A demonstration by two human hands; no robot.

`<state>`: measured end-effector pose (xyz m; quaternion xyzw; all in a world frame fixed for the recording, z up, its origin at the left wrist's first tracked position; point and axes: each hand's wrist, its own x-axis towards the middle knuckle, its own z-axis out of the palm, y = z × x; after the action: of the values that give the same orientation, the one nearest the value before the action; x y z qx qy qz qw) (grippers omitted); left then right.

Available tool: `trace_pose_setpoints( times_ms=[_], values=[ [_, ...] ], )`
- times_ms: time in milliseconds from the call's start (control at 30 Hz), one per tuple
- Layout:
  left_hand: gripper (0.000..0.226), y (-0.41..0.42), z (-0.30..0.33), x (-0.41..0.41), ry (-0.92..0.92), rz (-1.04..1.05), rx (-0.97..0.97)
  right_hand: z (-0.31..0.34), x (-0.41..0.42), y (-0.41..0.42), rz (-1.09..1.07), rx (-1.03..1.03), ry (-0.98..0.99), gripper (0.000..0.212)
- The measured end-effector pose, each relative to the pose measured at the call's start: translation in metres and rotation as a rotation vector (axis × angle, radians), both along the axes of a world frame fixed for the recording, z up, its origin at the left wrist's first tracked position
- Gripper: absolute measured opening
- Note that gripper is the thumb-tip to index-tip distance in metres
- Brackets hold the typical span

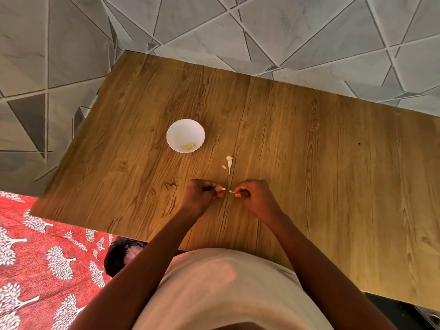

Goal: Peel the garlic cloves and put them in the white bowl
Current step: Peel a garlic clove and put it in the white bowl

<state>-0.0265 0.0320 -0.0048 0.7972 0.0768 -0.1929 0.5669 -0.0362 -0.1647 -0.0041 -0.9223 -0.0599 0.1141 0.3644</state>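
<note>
Peeling is under way at mid-frame: the left hand (202,192) pinches a garlic clove (221,188) while the right hand (252,194) pinches a skin flake (231,191) beside it; next, the bared clove probably goes up-left into the white bowl (185,135).

A brown wood-grain table (309,163) stands on a grey triangular-patterned tile floor (262,27). A small white scalloped-rim bowl (185,135) sits on the table and contains a few pale peeled garlic cloves (188,146). Near it, toward the person, lie a white garlic stem remnant (229,163) and skin flakes. The left hand (202,194) pinches a small pale garlic clove (222,188). The right hand (254,195) pinches a thin strip of skin (231,191). The two hands are slightly apart. A red cloth with white tree prints (47,258) lies at lower left.
</note>
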Motion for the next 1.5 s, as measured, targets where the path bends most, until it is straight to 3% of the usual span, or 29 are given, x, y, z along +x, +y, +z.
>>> trace_pose_setpoints(
  times_ms=[200, 533, 733, 900, 1133, 1300, 1500],
  values=[
    [0.019, -0.001, -0.005, -0.001, -0.01, -0.001, -0.01, 0.006, -0.005, 0.011, -0.036, 0.08, -0.043, 0.033],
    [0.017, -0.001, 0.002, -0.004, -0.065, -0.076, -0.026, 0.006, -0.001, 0.022, -0.085, 0.106, -0.079, 0.017],
    [0.006, -0.006, 0.002, -0.012, -0.211, 0.055, 0.146, 0.006, -0.003, 0.02, -0.118, 0.171, -0.157, 0.014],
    [0.008, -0.006, 0.006, -0.011, -0.298, -0.012, 0.238, 0.007, -0.004, 0.022, -0.194, 0.216, -0.115, 0.011],
    [0.006, -0.007, 0.011, -0.012, -0.334, -0.04, 0.213, 0.01, -0.004, 0.024, -0.265, 0.303, -0.017, 0.007],
    [0.01, -0.003, 0.01, -0.011, -0.236, -0.022, 0.053, 0.012, -0.007, 0.022, -0.235, 0.347, -0.063, 0.011],
    [0.013, -0.003, 0.014, -0.011, 0.218, 0.158, -0.401, 0.012, -0.009, 0.018, -0.141, 0.309, -0.279, 0.018]
  ],
)
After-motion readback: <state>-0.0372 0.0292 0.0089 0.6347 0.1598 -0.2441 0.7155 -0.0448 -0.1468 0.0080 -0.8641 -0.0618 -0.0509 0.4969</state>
